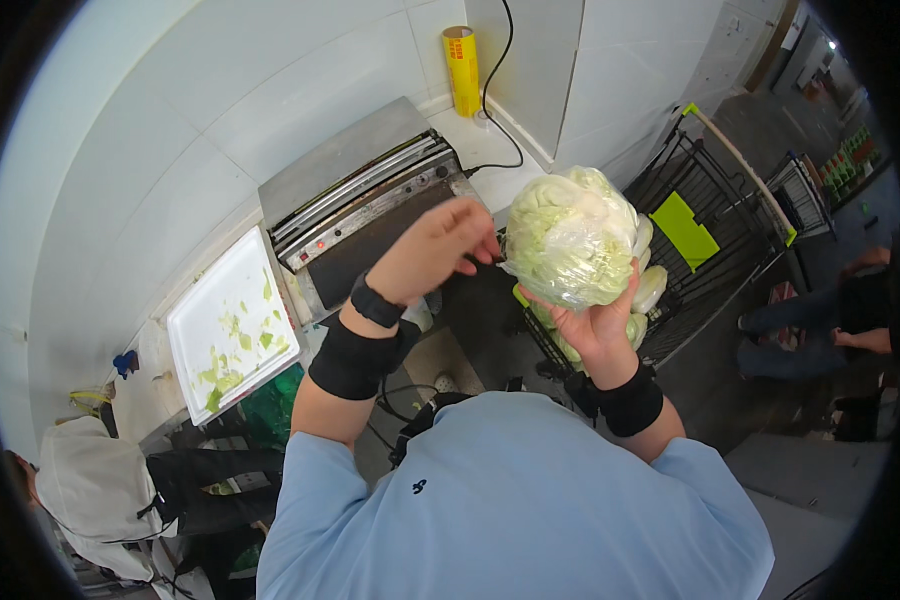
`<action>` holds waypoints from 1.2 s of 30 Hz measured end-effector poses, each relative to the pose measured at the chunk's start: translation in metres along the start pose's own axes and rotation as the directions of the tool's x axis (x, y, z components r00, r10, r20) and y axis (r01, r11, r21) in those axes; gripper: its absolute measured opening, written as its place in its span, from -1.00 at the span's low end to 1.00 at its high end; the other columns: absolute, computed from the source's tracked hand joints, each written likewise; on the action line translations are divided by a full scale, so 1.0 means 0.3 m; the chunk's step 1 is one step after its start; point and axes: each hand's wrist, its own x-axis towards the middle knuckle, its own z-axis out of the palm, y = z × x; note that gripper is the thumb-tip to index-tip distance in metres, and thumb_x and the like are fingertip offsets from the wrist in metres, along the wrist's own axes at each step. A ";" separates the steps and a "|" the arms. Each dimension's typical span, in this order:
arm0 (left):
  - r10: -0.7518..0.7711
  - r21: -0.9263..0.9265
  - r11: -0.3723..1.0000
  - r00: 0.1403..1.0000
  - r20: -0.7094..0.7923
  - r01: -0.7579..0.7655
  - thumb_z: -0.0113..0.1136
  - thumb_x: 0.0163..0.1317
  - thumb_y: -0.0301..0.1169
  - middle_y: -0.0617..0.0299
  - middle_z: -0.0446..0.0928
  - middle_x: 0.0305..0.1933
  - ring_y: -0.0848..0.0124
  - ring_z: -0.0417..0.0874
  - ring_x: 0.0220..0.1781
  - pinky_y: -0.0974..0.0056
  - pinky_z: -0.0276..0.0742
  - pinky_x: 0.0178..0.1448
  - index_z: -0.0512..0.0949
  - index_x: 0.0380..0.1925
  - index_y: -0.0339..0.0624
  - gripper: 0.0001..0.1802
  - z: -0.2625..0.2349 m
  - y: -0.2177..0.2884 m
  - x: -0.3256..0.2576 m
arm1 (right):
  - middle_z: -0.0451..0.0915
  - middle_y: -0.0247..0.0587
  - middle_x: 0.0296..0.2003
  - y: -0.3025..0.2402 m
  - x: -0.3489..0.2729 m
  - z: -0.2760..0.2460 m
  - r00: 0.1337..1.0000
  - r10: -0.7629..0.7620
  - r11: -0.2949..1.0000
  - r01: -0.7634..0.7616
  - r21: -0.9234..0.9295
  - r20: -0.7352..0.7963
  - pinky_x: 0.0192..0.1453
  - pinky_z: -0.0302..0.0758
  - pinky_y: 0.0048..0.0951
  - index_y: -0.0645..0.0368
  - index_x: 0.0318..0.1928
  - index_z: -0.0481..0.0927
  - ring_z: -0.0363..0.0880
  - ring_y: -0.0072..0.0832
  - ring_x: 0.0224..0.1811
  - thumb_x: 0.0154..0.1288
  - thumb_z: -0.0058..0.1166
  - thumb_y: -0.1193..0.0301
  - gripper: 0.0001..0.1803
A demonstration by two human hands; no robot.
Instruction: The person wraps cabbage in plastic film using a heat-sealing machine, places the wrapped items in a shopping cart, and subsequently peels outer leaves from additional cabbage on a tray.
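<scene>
A head of cabbage (570,235), pale green and white with a shiny clear plastic wrap around it, is held up over the near end of a black shopping cart (715,300). My right hand (598,325) supports it from below, its thumb and fingers spread against the underside. Just left of the cabbage is my left hand (455,240), its fingers curled together close to the wrap's edge. Whatever those fingertips pinch, if anything, is too small to make out. More cabbages (650,290) lie in the cart, partly covered by the held one.
A wrapping machine (370,200) with a lit red light stands on the counter, its black cord running along the wall. Beside it lies a white tray (182,325) with leaf scraps. A yellow roll (462,75) stands upright behind. Other people are at the lower left and far right.
</scene>
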 end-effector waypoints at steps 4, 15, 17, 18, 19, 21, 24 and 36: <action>-0.066 -0.157 0.984 0.990 0.122 0.085 0.19 0.37 -0.28 0.42 0.45 -0.32 0.60 0.45 -0.26 0.44 0.46 -0.13 0.50 -0.21 -0.11 -0.84 0.027 -0.044 -0.018 | 0.14 0.01 0.42 0.007 0.005 0.002 0.995 -0.070 0.983 0.057 -0.173 -0.065 0.24 0.44 0.32 -0.03 0.48 0.00 0.29 0.10 0.36 0.23 -0.24 -0.42 0.02; 0.194 -0.170 0.969 0.978 0.083 -0.178 0.22 0.32 -0.38 0.43 0.45 -0.21 0.63 0.41 -0.14 0.45 0.35 -0.01 0.48 -0.23 -0.13 -0.87 0.074 -0.061 -0.032 | 0.15 0.05 0.41 0.016 -0.009 0.026 0.999 -0.031 0.997 0.028 -0.074 -0.037 0.22 0.50 0.25 0.00 0.48 0.01 0.32 0.09 0.35 0.29 -0.34 -0.39 -0.03; 0.202 -0.281 0.946 0.973 0.115 -0.163 0.19 0.34 -0.40 0.42 0.46 -0.22 0.61 0.42 -0.14 0.44 0.34 0.03 0.45 -0.26 -0.12 -0.89 0.068 -0.073 -0.036 | 0.16 0.06 0.41 0.016 -0.014 0.026 0.997 -0.016 0.999 0.013 -0.041 -0.076 0.22 0.50 0.24 0.00 0.47 0.02 0.32 0.09 0.34 0.29 -0.37 -0.39 -0.04; 0.202 -0.279 0.946 0.973 0.116 -0.163 0.19 0.34 -0.40 0.42 0.46 -0.22 0.61 0.42 -0.14 0.44 0.34 0.03 0.45 -0.26 -0.12 -0.89 0.068 -0.076 -0.039 | 0.17 0.06 0.40 0.015 -0.018 0.023 0.998 -0.007 0.999 0.004 -0.036 -0.070 0.21 0.50 0.25 0.01 0.47 0.02 0.33 0.09 0.34 0.30 -0.39 -0.38 -0.05; 0.241 -0.265 0.940 0.968 0.068 -0.216 0.16 0.36 -0.41 0.41 0.45 -0.22 0.59 0.42 -0.14 0.43 0.34 0.05 0.44 -0.26 -0.12 -0.91 0.068 -0.079 -0.044 | 0.17 0.05 0.40 0.015 -0.022 0.020 0.998 0.003 1.000 -0.005 -0.031 -0.064 0.21 0.50 0.26 0.01 0.47 0.03 0.33 0.09 0.34 0.31 -0.41 -0.38 -0.06; 0.280 -0.247 0.932 0.959 0.029 -0.265 0.12 0.37 -0.42 0.39 0.45 -0.22 0.58 0.43 -0.14 0.42 0.33 0.06 0.42 -0.27 -0.12 -0.92 0.086 -0.058 -0.056 | 0.18 0.04 0.40 0.015 -0.025 0.001 0.998 -0.022 0.999 0.020 -0.044 -0.050 0.21 0.49 0.27 0.01 0.47 0.03 0.33 0.09 0.34 0.31 -0.41 -0.37 -0.06; 0.394 -0.056 0.913 0.909 -0.136 -0.404 0.03 0.42 -0.46 0.38 0.47 -0.26 0.60 0.43 -0.19 0.43 0.34 0.05 0.40 -0.23 -0.17 -0.95 0.115 -0.034 -0.091 | 0.18 0.03 0.40 0.021 -0.031 0.003 0.998 -0.031 0.999 0.029 -0.041 -0.047 0.19 0.48 0.30 -0.01 0.47 0.04 0.33 0.09 0.34 0.31 -0.40 -0.37 -0.07; 0.824 0.785 0.282 0.558 0.096 -0.551 0.12 0.27 -0.51 0.06 0.48 -0.21 0.06 0.52 -0.25 0.20 0.47 -0.17 0.44 -0.15 -0.26 -0.82 0.074 -0.036 0.002 | 0.20 0.04 0.39 0.024 -0.079 0.038 0.971 0.202 0.978 -0.208 0.033 0.127 0.14 0.53 0.28 -0.04 0.47 0.05 0.33 0.16 0.32 0.20 -0.29 -0.47 0.03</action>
